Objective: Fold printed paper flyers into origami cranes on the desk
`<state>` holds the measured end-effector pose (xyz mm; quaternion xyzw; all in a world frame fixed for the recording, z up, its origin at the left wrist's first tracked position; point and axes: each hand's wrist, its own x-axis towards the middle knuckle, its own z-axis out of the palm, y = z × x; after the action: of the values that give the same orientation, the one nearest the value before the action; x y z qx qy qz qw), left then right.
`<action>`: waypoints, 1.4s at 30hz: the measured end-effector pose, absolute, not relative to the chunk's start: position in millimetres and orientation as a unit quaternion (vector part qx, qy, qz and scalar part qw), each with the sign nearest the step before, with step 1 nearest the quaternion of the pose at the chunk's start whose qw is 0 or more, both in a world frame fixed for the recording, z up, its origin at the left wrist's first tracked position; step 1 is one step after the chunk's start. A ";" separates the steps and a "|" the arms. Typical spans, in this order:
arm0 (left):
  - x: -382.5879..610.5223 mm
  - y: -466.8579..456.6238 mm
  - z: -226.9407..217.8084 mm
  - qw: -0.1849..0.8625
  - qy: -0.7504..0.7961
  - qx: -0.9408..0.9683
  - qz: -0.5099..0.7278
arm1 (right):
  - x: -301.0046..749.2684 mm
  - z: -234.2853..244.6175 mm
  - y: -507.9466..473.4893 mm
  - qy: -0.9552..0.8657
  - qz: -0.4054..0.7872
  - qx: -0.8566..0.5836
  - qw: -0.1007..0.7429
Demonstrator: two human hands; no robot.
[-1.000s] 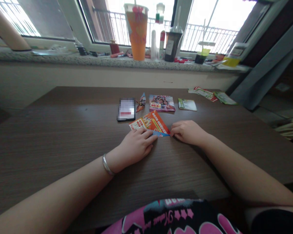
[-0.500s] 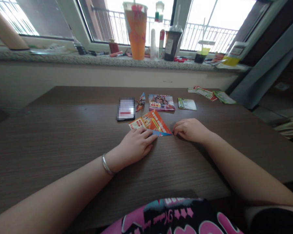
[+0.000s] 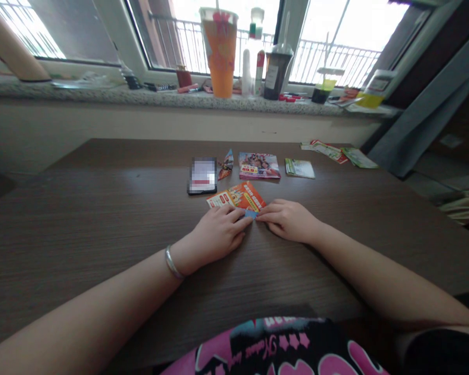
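A folded orange leaflet with a blue strip along its near edge lies on the table in front of me. My left hand, a silver bangle at its wrist, rests palm down over the leaflet's near left part, fingers stretched out. From the right, my right hand has its fingers close together at the leaflet's near right corner, which they cover. Just beyond lie a dark-edged device with a blurred screen, a small folded paper piece and a stack of printed leaflets.
Green-and-white cards lie to the right of the stack, with more leaflets at the far right edge of the brown table. Behind, a stone windowsill carries a tall orange drink cup, a dark cup and bottles.
My right hand has moved left onto the leaflet's right corner, and the blue strip shows shorter. The leaflet's top point sits a little lower. My left hand stays in place.
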<state>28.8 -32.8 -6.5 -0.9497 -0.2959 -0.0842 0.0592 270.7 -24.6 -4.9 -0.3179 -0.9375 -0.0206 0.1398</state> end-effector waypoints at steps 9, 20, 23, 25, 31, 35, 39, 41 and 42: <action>32.0 -32.2 -3.4 0.091 -0.296 -0.948 -0.075 | 264.2 -1.3 -24.2 -0.935 -0.040 -0.338 0.104; 29.7 -31.8 4.5 0.112 -0.292 -0.948 -0.059 | 264.5 2.1 -25.3 -0.932 -0.034 -0.350 0.090; 25.8 -28.5 5.8 0.105 -0.279 -0.953 -0.062 | 266.0 1.2 -24.8 -0.933 -0.033 -0.347 0.089; 23.1 -26.4 7.5 0.100 -0.272 -0.955 -0.061 | 267.0 0.5 -24.6 -0.933 -0.031 -0.346 0.090; 18.9 -23.8 11.5 0.094 -0.273 -0.956 -0.050 | 268.3 0.4 -24.7 -0.933 -0.024 -0.348 0.090; 17.0 -24.5 15.4 0.085 -0.282 -0.955 -0.044 | 267.9 0.8 -25.2 -0.932 -0.020 -0.352 0.088; 13.0 -25.1 23.2 0.075 -0.298 -0.951 -0.012 | 267.5 0.1 -24.9 -0.931 -0.017 -0.353 0.090; 10.4 -24.9 26.1 0.063 -0.302 -0.951 -0.001 | 267.5 0.2 -24.9 -0.932 -0.016 -0.350 0.094; 9.1 -24.6 26.8 0.057 -0.304 -0.951 0.005 | 267.4 0.4 -25.0 -0.932 -0.015 -0.348 0.095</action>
<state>9.1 -24.6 26.8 -0.9509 -0.3042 0.0048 0.0566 267.4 -25.0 0.4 -0.3484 -0.9324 -0.0153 0.0946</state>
